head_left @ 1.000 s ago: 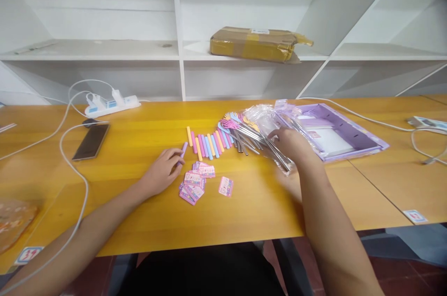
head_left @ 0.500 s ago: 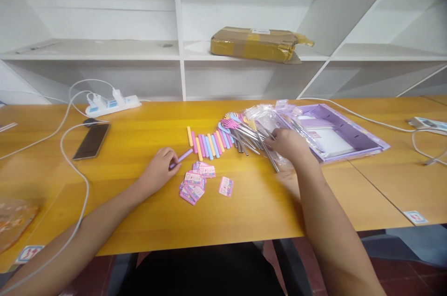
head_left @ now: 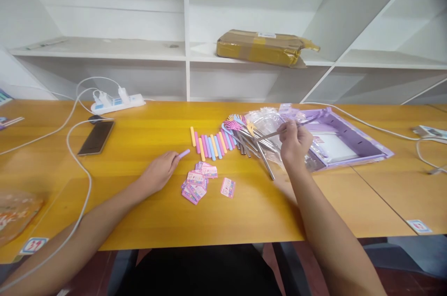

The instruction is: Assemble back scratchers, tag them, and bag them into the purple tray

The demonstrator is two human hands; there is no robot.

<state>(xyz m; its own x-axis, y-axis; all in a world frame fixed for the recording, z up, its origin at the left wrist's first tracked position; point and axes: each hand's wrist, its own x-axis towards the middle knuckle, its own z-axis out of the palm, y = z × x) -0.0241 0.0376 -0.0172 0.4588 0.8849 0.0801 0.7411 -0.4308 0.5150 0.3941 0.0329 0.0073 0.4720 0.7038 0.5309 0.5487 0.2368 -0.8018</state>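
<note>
My left hand (head_left: 161,170) is closed round a purple handle-like stick (head_left: 183,153), which points right above the table. My right hand (head_left: 294,140) grips a metal rod (head_left: 268,136) with a dark purple end, probably a back scratcher, above the box's left side. Beneath it lies a heap of metal rods (head_left: 256,142) with pink, blue and yellow claw-shaped heads, like back scratchers. Left of the heap, coloured sticks (head_left: 211,146) in yellow, pink, purple and blue lie side by side. Small pink printed cards (head_left: 195,183) are piled nearer me, with one card (head_left: 228,187) apart.
Clear plastic wrapping (head_left: 267,118) lies between the heap and an open purple box (head_left: 370,147). A phone (head_left: 96,137) and a white power strip (head_left: 118,104) with cables are at left. A taped cardboard box (head_left: 261,48) rests on the shelf.
My right hand has lifted out of the heap and turned, now holding a metal rod. My left hand has turned slightly, still with the purple stick. The view has shifted a little.
</note>
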